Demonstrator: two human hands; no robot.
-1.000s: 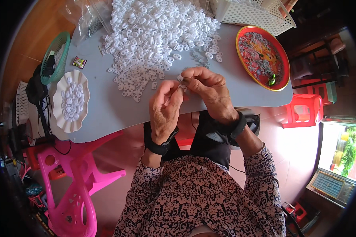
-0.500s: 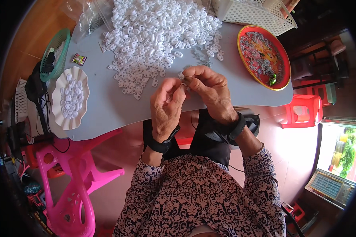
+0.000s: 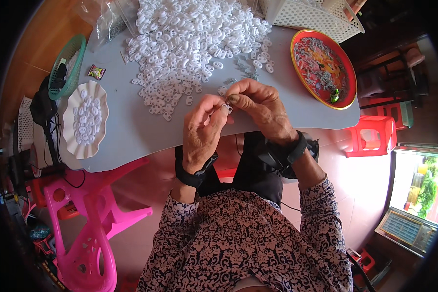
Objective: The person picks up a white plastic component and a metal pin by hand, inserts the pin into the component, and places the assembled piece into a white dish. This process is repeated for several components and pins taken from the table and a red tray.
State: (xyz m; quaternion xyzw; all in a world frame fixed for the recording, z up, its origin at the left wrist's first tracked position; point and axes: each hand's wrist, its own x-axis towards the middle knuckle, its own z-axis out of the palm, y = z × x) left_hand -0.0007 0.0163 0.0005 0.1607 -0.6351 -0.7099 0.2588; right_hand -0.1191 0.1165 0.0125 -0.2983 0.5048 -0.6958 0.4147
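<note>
Between the thumb and forefinger of my left hand [image 3: 204, 131] is a small white plastic piece [image 3: 228, 109] with holes in it. My right hand [image 3: 264, 108] pinches thumb and forefinger together right at the piece's upper edge; whatever is between those fingertips is too small to name. Beyond my hands a large heap of white oval plastic pieces [image 3: 190, 36] covers the far middle of the table. Its near edge thins into flatter pieces with holes [image 3: 168, 92]. Small grey metal-looking bits [image 3: 246, 68] lie just past my right hand.
On the grey table [image 3: 131, 141], a scalloped white dish [image 3: 69, 124] holds white ovals. A red round tray [image 3: 351, 92] of grey bits stands right; a white perforated basket [image 3: 297, 19] is behind. Left are a green basket [image 3: 58, 90] and candy wrapper [image 3: 96, 72]. Pink [image 3: 95, 233] and red stools [image 3: 374, 136] flank the table.
My right thumb and fingers have shifted slightly, and the white piece in my left hand shows more plainly now. The view has moved a little; the heap and containers stay put.
</note>
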